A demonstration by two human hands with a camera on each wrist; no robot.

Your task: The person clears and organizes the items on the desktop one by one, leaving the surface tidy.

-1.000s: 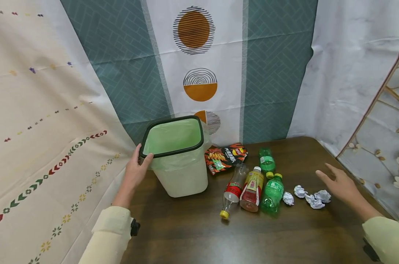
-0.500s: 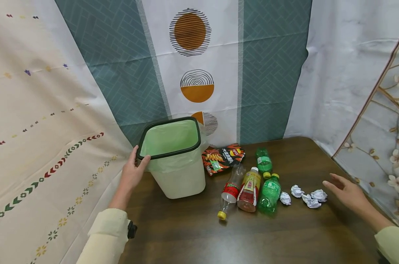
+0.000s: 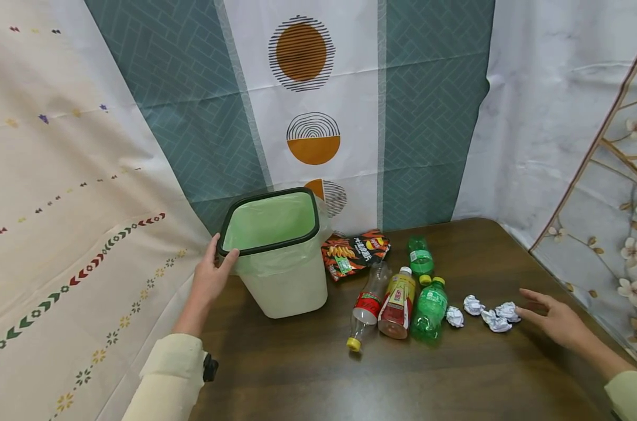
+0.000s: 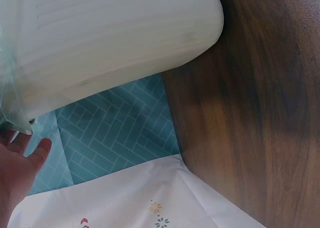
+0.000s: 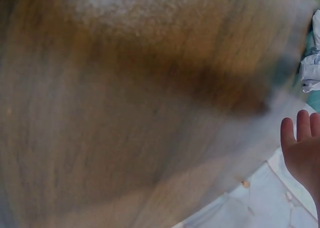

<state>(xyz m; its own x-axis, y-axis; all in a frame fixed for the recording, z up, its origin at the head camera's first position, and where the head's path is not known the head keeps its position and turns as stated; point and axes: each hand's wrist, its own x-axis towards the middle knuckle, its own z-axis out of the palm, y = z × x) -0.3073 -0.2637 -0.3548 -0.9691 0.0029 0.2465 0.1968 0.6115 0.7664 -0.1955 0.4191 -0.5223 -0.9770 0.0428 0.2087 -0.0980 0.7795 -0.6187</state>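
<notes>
My left hand (image 3: 209,278) holds the near left corner of a white trash bin (image 3: 286,289), its thumb in front and its fingers along the left side. The bin has a black rim and a pale green liner bag; in the left wrist view, fingertips meet the liner edge. My right hand (image 3: 557,320) is over the table at right, fingers spread and holding nothing. Its thumb tip overlaps the rightmost of several crumpled paper balls (image 3: 496,320). Paper (image 5: 311,73) also shows past the fingers in the right wrist view.
On the brown table (image 3: 318,374) lie a red-labelled cola bottle (image 3: 368,304), a yellow-labelled drink bottle (image 3: 399,304), a front green bottle (image 3: 430,310), another green bottle (image 3: 420,257) behind it and a black-and-red chip bag (image 3: 355,251). Patterned cloths (image 3: 429,117) hang around the table.
My right hand has lowered toward the table, close beside the paper balls. The left hand stays at the bin's corner. The head view has shifted slightly.
</notes>
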